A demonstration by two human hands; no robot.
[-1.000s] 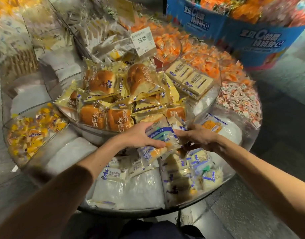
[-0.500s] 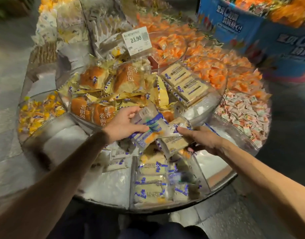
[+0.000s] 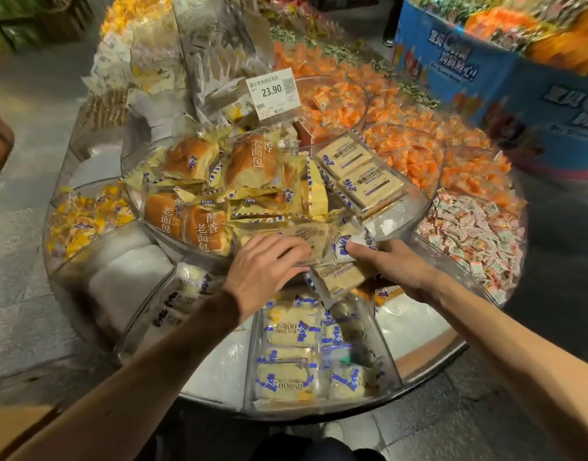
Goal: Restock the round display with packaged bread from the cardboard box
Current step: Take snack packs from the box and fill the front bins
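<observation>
The round display [image 3: 432, 356] has clear wedge compartments around a raised centre bin piled with yellow-wrapped bread loaves [image 3: 252, 168]. My left hand [image 3: 266, 271] lies palm down at that bin's front edge, its fingers curled over a clear-wrapped packaged bread [image 3: 306, 239]. Beside it, my right hand [image 3: 397, 266] reaches in from the right. Its fingertips pinch the blue-and-white end of a flat bread packet [image 3: 339, 277] that tilts over the front compartment. Several blue-and-white bread packets [image 3: 291, 327] lie in the compartment below both hands.
A price sign reading 23.90 [image 3: 274, 93] stands behind the loaves. Orange snack packs [image 3: 405, 154] and pink-white sweets [image 3: 475, 241] fill the right bins, yellow sweets [image 3: 83, 217] the left one. A blue display stand [image 3: 505, 88] is at the back right. A tan cardboard surface [image 3: 10, 427] shows at bottom left.
Both hands have carried their packets up from the front compartment to the edge of the centre bin. The view has shifted to the right around the display.
</observation>
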